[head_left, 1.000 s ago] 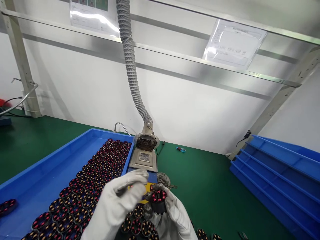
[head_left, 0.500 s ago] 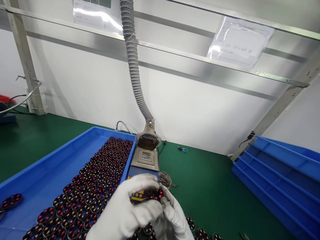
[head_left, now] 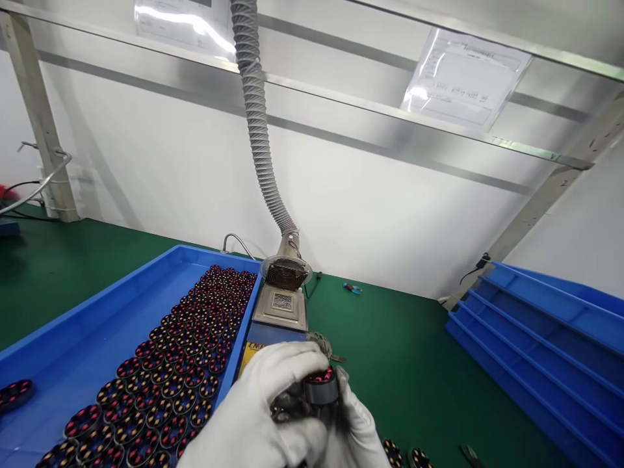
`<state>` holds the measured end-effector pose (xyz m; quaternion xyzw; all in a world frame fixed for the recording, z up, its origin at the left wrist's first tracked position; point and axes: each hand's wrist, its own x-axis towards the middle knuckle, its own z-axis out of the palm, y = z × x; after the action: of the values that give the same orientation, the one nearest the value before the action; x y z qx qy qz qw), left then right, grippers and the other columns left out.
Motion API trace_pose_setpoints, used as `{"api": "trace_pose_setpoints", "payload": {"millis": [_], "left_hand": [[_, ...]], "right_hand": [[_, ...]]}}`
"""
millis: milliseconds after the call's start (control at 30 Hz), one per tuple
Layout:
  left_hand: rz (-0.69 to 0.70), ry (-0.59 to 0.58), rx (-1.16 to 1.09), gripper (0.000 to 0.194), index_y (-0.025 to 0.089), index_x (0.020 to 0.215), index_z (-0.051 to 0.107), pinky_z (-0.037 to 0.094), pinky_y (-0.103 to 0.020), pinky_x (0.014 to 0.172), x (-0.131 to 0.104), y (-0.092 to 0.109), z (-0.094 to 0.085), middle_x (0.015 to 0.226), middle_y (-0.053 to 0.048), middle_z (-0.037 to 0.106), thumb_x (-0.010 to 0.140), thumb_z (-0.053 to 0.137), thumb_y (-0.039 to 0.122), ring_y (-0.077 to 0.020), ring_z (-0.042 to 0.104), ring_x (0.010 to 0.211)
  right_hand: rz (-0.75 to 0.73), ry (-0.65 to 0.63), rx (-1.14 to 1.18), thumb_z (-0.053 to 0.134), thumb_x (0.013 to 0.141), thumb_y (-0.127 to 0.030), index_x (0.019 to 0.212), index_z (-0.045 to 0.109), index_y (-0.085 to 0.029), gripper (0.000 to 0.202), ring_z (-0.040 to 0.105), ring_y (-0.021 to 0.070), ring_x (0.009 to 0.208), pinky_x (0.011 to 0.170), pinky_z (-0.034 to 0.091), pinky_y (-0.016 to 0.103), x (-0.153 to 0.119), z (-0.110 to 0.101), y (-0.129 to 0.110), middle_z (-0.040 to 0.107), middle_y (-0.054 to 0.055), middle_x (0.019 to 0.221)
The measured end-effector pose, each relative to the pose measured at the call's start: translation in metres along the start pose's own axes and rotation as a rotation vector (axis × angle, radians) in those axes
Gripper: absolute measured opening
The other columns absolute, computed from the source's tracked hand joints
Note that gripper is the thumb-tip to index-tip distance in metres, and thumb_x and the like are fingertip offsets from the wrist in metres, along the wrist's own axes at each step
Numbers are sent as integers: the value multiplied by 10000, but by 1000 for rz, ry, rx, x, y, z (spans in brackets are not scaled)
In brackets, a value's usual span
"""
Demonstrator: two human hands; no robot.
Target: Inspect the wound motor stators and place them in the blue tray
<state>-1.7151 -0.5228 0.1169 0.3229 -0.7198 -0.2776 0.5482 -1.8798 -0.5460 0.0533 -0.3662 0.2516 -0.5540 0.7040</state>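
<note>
Stator, dark ring with red windings, between gloved hands.

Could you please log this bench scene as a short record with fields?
Left hand: white-gloved left hand, curled over the wound coil part
Right hand: white-gloved right hand, gripping the same part from beneath
Tray: blue tray with rows of similar coil parts
Behind hands: metal unit under a grey ribbed hose
Right side: stacked blue trays
Surface: green mat
</note>
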Motion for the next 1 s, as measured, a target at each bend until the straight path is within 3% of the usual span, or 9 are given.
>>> {"api": "trace_pose_setpoints", "payload": {"millis": [133,300,467,500,567,667,867,933,1000], "left_hand": [[96,13,-31,524,343,973,669,506,-251,872,5,0,3,1046,12,672,539,731,58,-164,615,973],[-128,58,-358,111,255,673,727,545,-231,755,11,1,6,811,-30,716,634,671,168,-185,664,811],[-345,374,-541,81,193,565,691,550,-215,687,10,5,-1,742,-53,711,612,679,257,-196,669,727],[-362,357,-511,74,196,622,704,545,-206,695,10,6,-4,780,-48,713,585,702,261,-195,669,751],[-385,146,-401,174,218,730,714,537,-191,692,9,8,-9,868,-30,707,558,702,198,-185,660,804],[-368,-72,-351,206,249,693,712,516,-188,735,9,12,-9,886,-3,693,583,598,117,-159,638,854],[-275,160,-621,134,246,597,699,522,-167,678,6,13,-3,719,1,692,594,648,122,-138,647,745],[-278,308,-683,82,252,614,698,525,-171,702,4,11,-8,772,1,700,625,683,172,-148,652,802],[-332,343,-604,57,253,664,703,525,-171,713,2,9,-14,905,-3,699,637,696,203,-165,645,880]], "right_hand": [[0,-2,14,775,605,-372,798,704,-255,236,633,220,955,875,508,367,0,10,2,722,31,883],[33,-22,13,769,611,-380,798,700,-208,264,652,232,880,838,517,406,-2,24,2,719,56,806],[26,-30,18,722,635,-462,829,695,-221,311,636,257,952,823,521,418,-5,20,-4,718,78,872],[23,-32,18,727,627,-461,803,695,-225,296,638,258,948,822,521,418,-3,18,-5,719,77,860],[17,-31,17,746,615,-426,781,694,-229,263,641,252,935,831,517,422,1,16,-8,721,72,842],[13,-25,13,765,619,-358,861,695,-213,291,639,245,937,850,506,424,0,22,-11,719,79,882],[51,-28,40,823,547,-334,888,693,-189,393,644,259,920,815,519,413,-13,34,-12,704,102,957],[72,-34,38,812,565,-346,905,691,-192,393,651,253,898,776,533,398,-14,27,-11,703,107,960],[64,-36,36,791,588,-379,937,684,-199,407,657,249,876,738,543,386,-12,18,-12,705,110,950]]}}
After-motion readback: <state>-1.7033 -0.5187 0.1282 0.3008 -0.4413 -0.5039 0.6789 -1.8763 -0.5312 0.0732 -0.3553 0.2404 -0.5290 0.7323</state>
